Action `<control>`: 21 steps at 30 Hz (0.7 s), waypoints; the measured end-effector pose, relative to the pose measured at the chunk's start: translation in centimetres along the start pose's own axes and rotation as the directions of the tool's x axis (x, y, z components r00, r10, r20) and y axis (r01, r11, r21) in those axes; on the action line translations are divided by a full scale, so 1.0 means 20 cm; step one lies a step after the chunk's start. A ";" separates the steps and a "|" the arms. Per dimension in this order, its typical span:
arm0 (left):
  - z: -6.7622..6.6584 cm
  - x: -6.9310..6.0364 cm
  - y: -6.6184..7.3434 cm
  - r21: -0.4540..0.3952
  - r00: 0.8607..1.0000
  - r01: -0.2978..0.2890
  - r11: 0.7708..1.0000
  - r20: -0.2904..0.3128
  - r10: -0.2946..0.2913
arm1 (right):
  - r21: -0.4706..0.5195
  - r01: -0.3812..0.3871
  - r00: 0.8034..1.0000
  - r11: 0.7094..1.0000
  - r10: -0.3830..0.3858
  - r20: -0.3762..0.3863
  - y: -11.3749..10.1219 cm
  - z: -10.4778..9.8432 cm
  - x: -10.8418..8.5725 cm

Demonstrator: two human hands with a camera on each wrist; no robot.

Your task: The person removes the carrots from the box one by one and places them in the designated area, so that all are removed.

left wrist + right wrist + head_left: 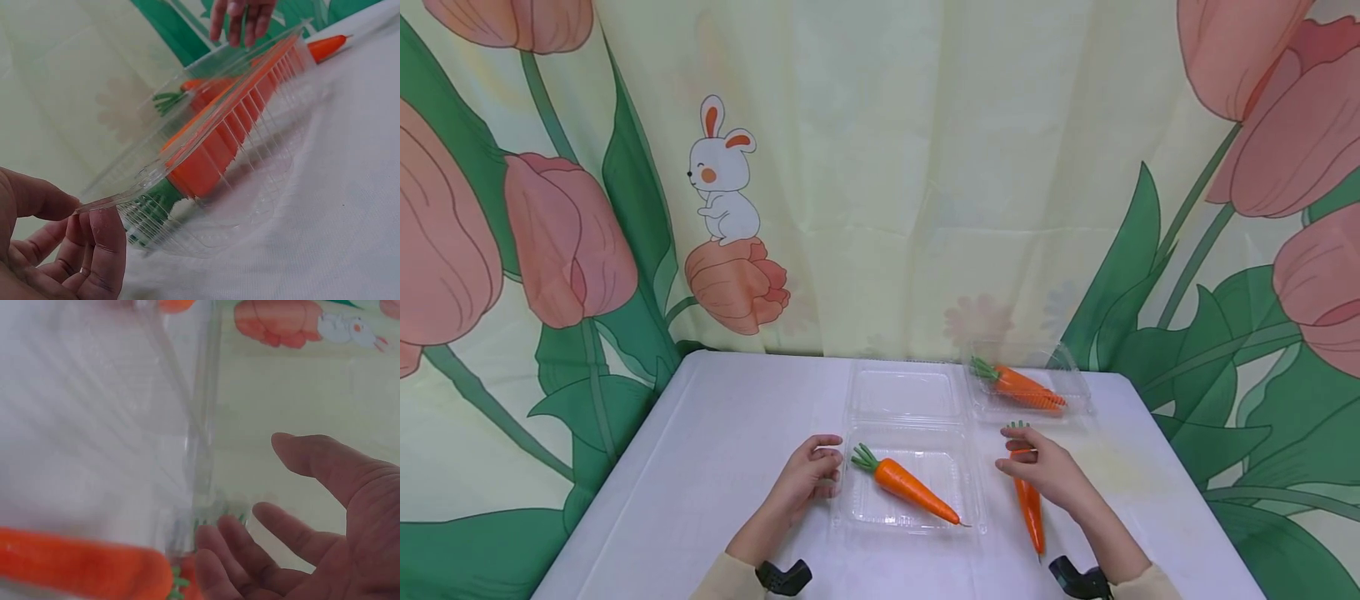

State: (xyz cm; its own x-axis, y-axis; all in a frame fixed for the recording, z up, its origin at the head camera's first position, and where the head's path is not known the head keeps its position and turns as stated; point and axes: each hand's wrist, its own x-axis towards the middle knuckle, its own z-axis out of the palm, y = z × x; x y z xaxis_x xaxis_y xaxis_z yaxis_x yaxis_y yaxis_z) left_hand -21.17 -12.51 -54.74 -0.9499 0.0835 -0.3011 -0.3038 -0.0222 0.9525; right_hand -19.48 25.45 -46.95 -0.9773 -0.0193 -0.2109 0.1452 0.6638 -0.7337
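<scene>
An orange carrot [913, 490] with a short green top lies diagonally in the base of a clear plastic clamshell box [906, 396], whose lid is laid back. At the box's left side, my left hand [808, 479] pinches the thin rim between thumb and finger, clearest in the left wrist view. My right hand [1051, 467] hovers over a second carrot [1030, 512] lying on the table right of the box. Its fingers are loosely bent and hold nothing in the right wrist view. That hand partly covers the carrot's green end.
A second clear box [1078, 404] with carrots [1026, 388] in it stands at the table's back right. White cloth covers the table [737, 408]. Behind hangs a curtain [880, 183] printed with tulips and a rabbit.
</scene>
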 end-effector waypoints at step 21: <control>-0.01 0.00 0.01 0.003 1.000 0.010 1.000 0.006 -0.010 | 0.020 0.090 0.995 0.996 -0.091 0.051 -0.24 0.23 -0.03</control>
State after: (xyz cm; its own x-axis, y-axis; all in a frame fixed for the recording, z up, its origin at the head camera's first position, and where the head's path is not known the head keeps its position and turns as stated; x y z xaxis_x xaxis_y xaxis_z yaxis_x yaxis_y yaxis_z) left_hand -21.26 -12.64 -54.65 -0.9463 0.0896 -0.3107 -0.3136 -0.0189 0.9494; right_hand -18.81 18.93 -46.22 -0.9773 -0.1178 -0.1759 0.0595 0.6447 -0.7622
